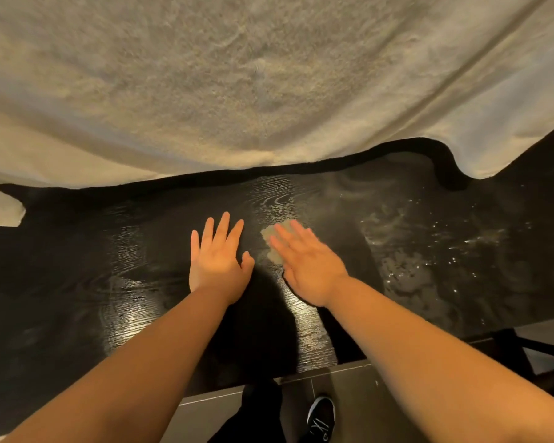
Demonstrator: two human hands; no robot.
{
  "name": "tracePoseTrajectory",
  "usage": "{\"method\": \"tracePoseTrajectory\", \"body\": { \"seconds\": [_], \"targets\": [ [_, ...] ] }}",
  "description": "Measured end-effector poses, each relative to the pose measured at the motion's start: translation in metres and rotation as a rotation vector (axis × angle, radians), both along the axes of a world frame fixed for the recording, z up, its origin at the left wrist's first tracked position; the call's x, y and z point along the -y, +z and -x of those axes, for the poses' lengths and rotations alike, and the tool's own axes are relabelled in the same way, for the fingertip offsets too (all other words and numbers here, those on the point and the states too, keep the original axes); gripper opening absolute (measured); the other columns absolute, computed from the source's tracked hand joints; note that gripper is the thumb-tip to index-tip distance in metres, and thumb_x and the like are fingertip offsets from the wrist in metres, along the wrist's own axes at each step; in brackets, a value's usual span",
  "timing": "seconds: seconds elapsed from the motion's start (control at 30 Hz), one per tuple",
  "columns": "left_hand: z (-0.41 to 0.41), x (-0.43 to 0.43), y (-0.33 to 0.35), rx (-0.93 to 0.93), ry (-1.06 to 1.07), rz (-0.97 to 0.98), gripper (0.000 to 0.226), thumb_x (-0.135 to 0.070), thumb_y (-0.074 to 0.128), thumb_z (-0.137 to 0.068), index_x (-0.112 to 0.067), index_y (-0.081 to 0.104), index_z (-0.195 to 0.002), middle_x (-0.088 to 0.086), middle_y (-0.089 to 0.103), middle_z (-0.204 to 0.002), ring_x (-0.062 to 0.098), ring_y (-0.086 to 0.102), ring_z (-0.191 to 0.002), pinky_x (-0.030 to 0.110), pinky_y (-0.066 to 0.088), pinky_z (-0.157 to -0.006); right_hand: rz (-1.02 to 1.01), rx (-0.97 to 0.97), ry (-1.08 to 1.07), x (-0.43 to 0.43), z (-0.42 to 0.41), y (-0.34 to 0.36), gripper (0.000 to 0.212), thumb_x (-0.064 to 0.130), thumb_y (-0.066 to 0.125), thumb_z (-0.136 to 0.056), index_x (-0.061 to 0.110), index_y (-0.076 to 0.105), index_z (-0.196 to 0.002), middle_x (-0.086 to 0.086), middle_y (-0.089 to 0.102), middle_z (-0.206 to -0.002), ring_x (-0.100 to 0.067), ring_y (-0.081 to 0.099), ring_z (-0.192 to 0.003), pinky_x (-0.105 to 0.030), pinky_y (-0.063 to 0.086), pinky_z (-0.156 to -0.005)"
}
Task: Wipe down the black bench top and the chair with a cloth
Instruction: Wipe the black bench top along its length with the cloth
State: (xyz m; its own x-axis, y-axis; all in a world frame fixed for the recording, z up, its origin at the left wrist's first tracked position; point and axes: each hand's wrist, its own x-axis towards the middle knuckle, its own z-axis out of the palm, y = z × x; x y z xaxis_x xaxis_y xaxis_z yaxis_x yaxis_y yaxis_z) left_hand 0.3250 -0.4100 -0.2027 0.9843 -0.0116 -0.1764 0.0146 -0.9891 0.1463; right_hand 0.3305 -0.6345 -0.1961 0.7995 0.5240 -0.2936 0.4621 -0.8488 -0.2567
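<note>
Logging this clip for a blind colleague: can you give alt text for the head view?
The right hand presses a small cloth flat on a wet black bench top, while the left hand rests open beside it. A beige blanket hangs over the far edge.

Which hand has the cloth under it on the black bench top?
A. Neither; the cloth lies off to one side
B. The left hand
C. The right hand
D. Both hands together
C: the pale cloth shows from under the fingers of the right hand, which lies flat on the black bench top, while the left hand rests flat on bare wood beside it.
</note>
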Motion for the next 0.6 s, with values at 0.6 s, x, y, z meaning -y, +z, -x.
{"method": "tracePoseTrajectory", "body": {
  "seconds": [0.6],
  "targets": [
    [0.0,-0.002,0.002,-0.015,-0.002,-0.006,0.069,-0.054,0.037,-0.102,-0.034,0.021,-0.166,-0.001,0.011,-0.177,0.029,0.007,-0.163,0.055,0.004,-0.132,-0.012,0.017,-0.129,0.034,-0.023,0.001,0.072,0.039,0.018,-0.098,0.02,0.013,-0.167,-0.003,0.003,-0.175,-0.031,-0.006,-0.16,-0.048,0.003,-0.13]
  ]
}}
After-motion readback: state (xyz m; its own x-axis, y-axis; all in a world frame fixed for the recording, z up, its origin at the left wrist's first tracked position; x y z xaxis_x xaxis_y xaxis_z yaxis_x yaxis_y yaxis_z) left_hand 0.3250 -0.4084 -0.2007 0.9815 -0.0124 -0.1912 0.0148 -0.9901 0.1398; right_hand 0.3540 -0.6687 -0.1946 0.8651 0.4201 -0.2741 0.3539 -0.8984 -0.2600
